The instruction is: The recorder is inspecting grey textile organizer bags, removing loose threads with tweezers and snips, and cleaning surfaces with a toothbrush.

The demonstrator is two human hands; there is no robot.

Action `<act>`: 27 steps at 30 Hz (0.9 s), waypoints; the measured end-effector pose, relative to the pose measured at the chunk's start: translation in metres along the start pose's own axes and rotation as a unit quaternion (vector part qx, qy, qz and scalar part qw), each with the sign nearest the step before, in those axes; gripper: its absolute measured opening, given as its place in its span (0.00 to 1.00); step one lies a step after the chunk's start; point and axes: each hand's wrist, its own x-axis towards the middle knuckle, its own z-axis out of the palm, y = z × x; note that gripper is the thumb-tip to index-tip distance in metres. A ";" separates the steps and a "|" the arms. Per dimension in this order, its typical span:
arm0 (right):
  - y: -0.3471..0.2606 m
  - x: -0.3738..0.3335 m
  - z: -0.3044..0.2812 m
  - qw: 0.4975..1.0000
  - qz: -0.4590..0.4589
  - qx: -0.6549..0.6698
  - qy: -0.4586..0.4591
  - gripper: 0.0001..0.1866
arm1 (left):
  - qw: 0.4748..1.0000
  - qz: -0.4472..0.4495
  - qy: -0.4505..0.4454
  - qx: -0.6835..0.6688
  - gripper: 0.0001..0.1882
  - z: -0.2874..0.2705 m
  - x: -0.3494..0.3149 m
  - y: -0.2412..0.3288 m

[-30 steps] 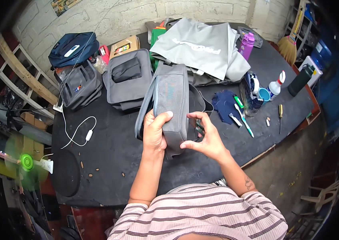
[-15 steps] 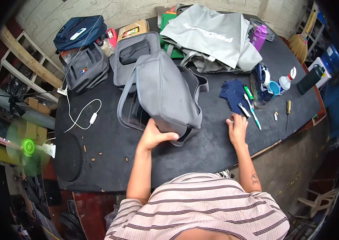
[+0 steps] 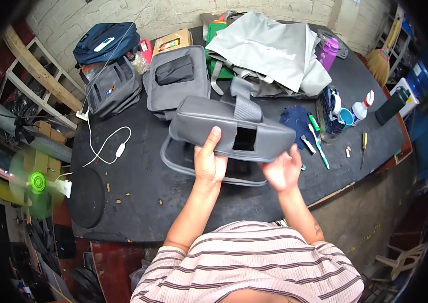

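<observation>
Holding grey bag [image 3: 209,122] over black surface [image 3: 138,202], well back from near edge, w/ room between. Turned crosswise vs. 0.5 s ago. Gripped in L hand [image 3: 209,164], w/ thumb showing, rest of fingers hidden behind. Flanked at R end by blurred R hand [image 3: 282,171]; can't tell if gripping.

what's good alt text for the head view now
A person's left hand holds a gray bag at a black table, the right hand by its right end. Other bags sit behind; a toothbrush and screwdriver lie at right.
</observation>
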 end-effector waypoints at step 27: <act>-0.110 0.066 0.021 0.862 0.116 -0.493 0.029 0.36 | 0.976 -0.107 -0.166 0.088 0.22 -0.066 0.029 0.065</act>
